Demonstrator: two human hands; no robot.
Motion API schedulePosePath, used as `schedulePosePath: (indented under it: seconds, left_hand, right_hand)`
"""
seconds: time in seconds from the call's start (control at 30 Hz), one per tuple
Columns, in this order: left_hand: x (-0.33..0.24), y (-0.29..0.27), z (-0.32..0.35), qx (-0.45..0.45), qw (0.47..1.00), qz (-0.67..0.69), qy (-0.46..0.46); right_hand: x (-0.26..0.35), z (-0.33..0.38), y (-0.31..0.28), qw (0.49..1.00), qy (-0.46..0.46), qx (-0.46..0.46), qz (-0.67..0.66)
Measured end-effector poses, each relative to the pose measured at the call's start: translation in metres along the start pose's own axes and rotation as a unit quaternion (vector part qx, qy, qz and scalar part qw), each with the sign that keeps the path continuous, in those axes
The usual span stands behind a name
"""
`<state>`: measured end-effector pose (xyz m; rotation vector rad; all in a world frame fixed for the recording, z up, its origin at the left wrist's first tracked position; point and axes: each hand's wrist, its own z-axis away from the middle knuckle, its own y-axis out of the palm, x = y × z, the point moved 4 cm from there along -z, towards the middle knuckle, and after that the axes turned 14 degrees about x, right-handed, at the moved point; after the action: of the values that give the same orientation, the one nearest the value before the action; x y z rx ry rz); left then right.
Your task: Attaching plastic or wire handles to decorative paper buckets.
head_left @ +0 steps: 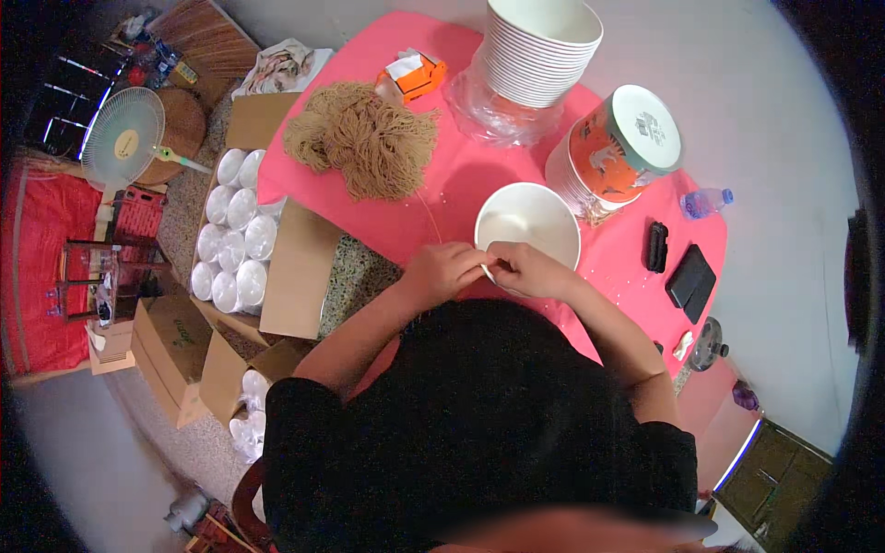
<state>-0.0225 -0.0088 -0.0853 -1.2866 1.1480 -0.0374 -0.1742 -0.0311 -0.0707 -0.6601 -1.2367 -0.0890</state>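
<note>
White paper bowl (527,221); both hands (489,269) pinch its near rim.

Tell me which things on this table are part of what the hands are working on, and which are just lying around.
In use: left hand, right hand, white paper bowl, brown string bundle, stacked bowls.
Lying about: water bottle, black wallet, orange tape dispenser.

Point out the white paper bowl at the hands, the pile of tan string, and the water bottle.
white paper bowl (527,221), head view, on its inner wall.
pile of tan string (364,136), head view, on the middle of the heap.
water bottle (704,202), head view, on its clear body.
</note>
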Motion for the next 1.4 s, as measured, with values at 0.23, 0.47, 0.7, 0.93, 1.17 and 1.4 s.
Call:
schedulePosePath:
  seconds: [0.23, 0.47, 0.7, 0.93, 1.17, 1.4]
  left_hand:
    - [0.015, 0.002, 0.005, 0.047, 0.998, 0.019, -0.045]
    - [0.022, 0.0, 0.006, 0.042, 0.995, 0.076, -0.053]
    - [0.043, 0.009, 0.011, 0.166, 0.862, 0.447, -0.171]
    - [0.046, 0.009, 0.033, 0.201, 0.67, 0.687, -0.197]
    - [0.012, -0.012, 0.02, 0.178, 0.654, 0.718, -0.159]
    - [0.004, -0.015, -0.007, 0.097, 0.842, 0.512, -0.143]
  right_hand:
    - [-0.025, 0.055, -0.047, 0.953, 0.029, -0.072, -0.293]
    - [-0.046, 0.176, -0.113, 0.892, 0.132, -0.325, -0.284]
    - [-0.104, 0.232, -0.11, 0.855, 0.276, -0.421, -0.126]
    - [-0.127, 0.251, -0.113, 0.766, 0.339, -0.453, 0.303]
    - [-0.057, 0.194, -0.104, 0.752, 0.378, -0.419, 0.34]
    - [0.005, 0.08, -0.039, 0.945, 0.056, -0.142, 0.289]
